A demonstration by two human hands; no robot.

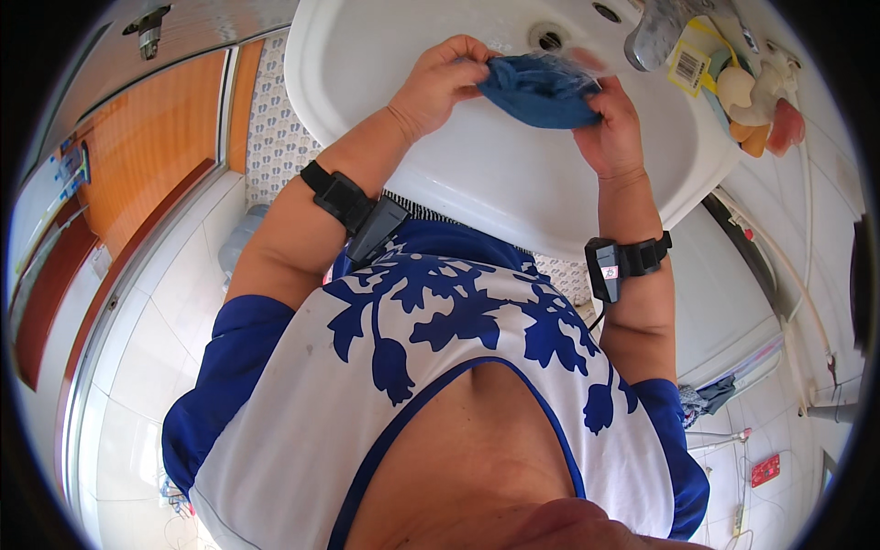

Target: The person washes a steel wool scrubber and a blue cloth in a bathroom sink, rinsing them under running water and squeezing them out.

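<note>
Above the white washbasin (522, 172), a wet blue piece of fabric (536, 96) is stretched between my two hands. My left hand (447, 82) pinches its left end between thumb and fingers. Its right end is gripped by my right hand (612, 127), with some fingers hidden behind the cloth. Clear water splashes over the fabric's upper right part. Just beyond it, the drain (549, 37) of the basin shows. The chrome faucet (650, 41) stands to the right of the cloth, at the basin's far side.
A sponge-like bundle with a yellow-edged tag (689, 63) hangs beside the faucet, along with a pink-red piece (785, 128). Right of the basin stands a white appliance (722, 275) with hoses (804, 268) near it. An orange wooden door (165, 165) is at left, near a water bottle (242, 237).
</note>
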